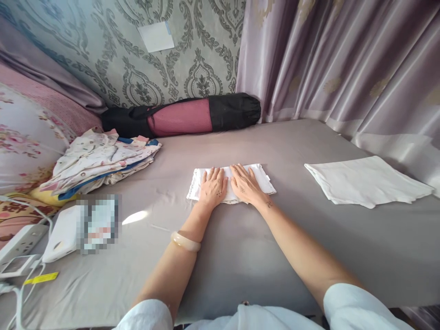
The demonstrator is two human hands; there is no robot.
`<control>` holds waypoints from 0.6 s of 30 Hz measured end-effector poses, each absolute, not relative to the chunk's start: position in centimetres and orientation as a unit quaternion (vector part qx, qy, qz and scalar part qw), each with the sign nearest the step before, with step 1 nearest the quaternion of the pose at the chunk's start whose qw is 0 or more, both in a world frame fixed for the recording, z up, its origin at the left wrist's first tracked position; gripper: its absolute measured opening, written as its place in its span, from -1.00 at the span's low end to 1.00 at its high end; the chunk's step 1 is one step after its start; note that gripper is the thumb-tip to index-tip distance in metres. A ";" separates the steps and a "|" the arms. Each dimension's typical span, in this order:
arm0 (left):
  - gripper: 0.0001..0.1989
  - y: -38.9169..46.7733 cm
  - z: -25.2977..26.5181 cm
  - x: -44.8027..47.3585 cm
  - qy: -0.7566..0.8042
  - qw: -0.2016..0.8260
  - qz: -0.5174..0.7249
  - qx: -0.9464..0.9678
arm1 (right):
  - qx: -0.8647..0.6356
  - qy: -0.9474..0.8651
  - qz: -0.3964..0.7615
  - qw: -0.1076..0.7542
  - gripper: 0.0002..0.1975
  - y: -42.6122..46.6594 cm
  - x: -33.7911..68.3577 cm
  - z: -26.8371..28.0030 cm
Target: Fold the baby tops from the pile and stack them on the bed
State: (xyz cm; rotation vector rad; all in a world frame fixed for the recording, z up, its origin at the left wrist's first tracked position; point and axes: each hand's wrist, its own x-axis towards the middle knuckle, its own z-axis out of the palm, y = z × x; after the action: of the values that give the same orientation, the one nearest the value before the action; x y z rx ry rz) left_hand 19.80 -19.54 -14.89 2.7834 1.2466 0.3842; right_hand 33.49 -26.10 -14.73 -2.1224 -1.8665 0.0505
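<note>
A folded white cloth [263,176], perhaps a small garment, lies flat on the grey sheet in the middle of the view. My left hand [213,187] rests palm down on its left half, fingers stretched out. On the right half, my right hand [244,184] lies flat too, with the fingers pointing away from me. Both hands press on the cloth and grip nothing. Off to the right, apart from my hands, a second white cloth [367,181] is spread out on the sheet.
Patterned clothes [103,158] are piled at the left. A black and pink rolled bag [182,115] lies along the wall. At the near left are a white power bank-like box [65,233], a power strip [22,243], cables and a blurred item [101,224]. Curtains [330,59] hang at the right.
</note>
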 end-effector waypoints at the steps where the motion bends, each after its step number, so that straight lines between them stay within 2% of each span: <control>1: -0.47 -19.6 -14.9 19.7 0.414 0.021 0.139 0.899 | -0.751 -0.642 0.010 0.156 -0.44 -26.2 33.6 -14.7; 8: -0.42 -19.3 -15.2 19.5 0.427 0.065 0.066 0.899 | -0.773 -0.621 0.023 0.128 -0.43 -26.6 34.0 -15.0; 14: -0.44 -19.3 -15.1 19.5 0.430 0.071 0.075 0.897 | -0.772 -0.622 0.031 0.132 -0.43 -26.6 34.0 -14.8; 18: -0.43 -19.3 -15.2 19.2 0.448 0.034 0.114 0.886 | -0.785 -0.606 0.012 0.127 -0.42 -27.0 34.2 -14.5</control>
State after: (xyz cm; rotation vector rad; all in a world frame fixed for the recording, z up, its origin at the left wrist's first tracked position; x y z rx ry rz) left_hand 19.15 -19.30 -15.15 2.7250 1.3775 0.3508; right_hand 34.24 -26.96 -14.47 -2.2856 -1.7627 0.0342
